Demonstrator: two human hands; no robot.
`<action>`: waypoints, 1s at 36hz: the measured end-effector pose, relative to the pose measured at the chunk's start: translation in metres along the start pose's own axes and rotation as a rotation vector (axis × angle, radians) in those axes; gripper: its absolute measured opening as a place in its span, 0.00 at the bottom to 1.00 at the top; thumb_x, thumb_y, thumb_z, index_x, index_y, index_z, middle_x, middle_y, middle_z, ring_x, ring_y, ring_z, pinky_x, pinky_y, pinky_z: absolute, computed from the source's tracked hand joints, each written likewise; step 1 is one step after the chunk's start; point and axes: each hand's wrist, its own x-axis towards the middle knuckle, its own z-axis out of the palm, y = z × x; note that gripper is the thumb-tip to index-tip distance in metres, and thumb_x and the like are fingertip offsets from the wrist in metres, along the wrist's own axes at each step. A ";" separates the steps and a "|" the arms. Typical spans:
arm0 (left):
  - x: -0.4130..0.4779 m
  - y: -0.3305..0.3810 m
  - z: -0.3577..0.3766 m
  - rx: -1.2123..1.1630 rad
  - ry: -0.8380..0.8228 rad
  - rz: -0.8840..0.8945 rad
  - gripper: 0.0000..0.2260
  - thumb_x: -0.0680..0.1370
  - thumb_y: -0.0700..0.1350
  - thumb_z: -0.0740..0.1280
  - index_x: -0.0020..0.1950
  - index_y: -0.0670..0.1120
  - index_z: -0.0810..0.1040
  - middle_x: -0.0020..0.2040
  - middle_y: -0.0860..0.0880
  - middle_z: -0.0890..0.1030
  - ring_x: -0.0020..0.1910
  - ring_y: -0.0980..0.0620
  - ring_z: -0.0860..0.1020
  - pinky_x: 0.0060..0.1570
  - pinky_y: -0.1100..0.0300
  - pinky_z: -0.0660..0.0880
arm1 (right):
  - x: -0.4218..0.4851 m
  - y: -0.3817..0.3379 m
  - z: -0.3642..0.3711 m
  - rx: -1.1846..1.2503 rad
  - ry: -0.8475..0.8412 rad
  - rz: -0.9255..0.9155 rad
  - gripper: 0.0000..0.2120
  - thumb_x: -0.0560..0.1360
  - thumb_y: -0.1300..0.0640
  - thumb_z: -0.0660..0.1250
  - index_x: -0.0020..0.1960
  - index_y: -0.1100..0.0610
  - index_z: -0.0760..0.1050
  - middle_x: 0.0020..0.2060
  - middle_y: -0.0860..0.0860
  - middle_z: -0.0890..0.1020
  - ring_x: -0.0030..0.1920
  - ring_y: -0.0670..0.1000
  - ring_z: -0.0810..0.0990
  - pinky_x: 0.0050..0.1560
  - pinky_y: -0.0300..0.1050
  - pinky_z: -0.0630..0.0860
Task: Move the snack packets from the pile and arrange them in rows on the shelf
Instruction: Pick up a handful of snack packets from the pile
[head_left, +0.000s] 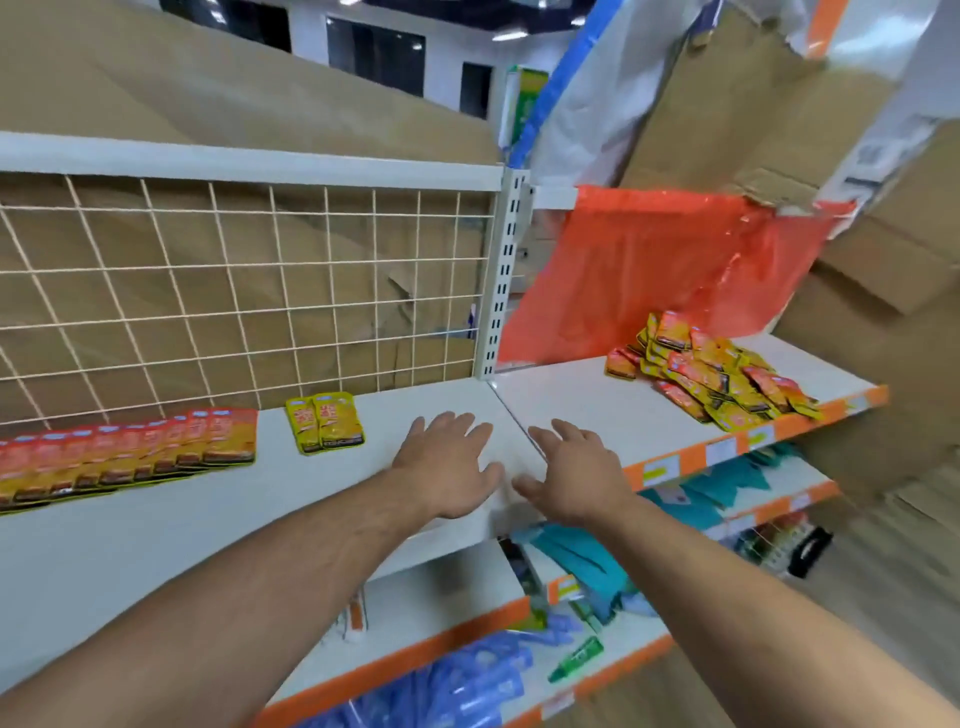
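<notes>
Left hand (447, 465) and right hand (571, 475) held above the shelf (156, 519), fingers spread, packet pile (711, 374) heaped at its right end

The left hand (448, 465) and right hand (571, 475) are bare, on bare, lightly haired forearms (291, 587).

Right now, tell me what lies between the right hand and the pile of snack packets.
Nothing but bare white shelf: in the head view the stretch from the right hand to the pile holds no packets.
</notes>
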 end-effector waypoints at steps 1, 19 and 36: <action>0.008 0.012 -0.001 -0.012 -0.015 0.011 0.29 0.81 0.63 0.50 0.81 0.54 0.53 0.81 0.50 0.53 0.80 0.46 0.51 0.77 0.43 0.48 | 0.000 0.014 -0.003 0.007 -0.004 0.015 0.36 0.76 0.34 0.62 0.79 0.45 0.56 0.79 0.51 0.58 0.76 0.57 0.60 0.72 0.54 0.63; 0.202 0.165 0.019 0.029 -0.059 0.285 0.30 0.81 0.63 0.50 0.81 0.53 0.53 0.81 0.49 0.53 0.79 0.46 0.52 0.76 0.43 0.49 | 0.076 0.214 -0.019 0.003 -0.030 0.269 0.37 0.77 0.35 0.62 0.80 0.48 0.56 0.79 0.53 0.57 0.76 0.61 0.59 0.74 0.55 0.63; 0.389 0.244 0.022 0.016 -0.044 0.398 0.30 0.79 0.63 0.53 0.78 0.53 0.59 0.78 0.48 0.63 0.76 0.44 0.60 0.73 0.39 0.57 | 0.198 0.349 -0.039 0.021 -0.020 0.367 0.36 0.75 0.36 0.64 0.78 0.49 0.60 0.78 0.54 0.60 0.76 0.60 0.61 0.73 0.56 0.65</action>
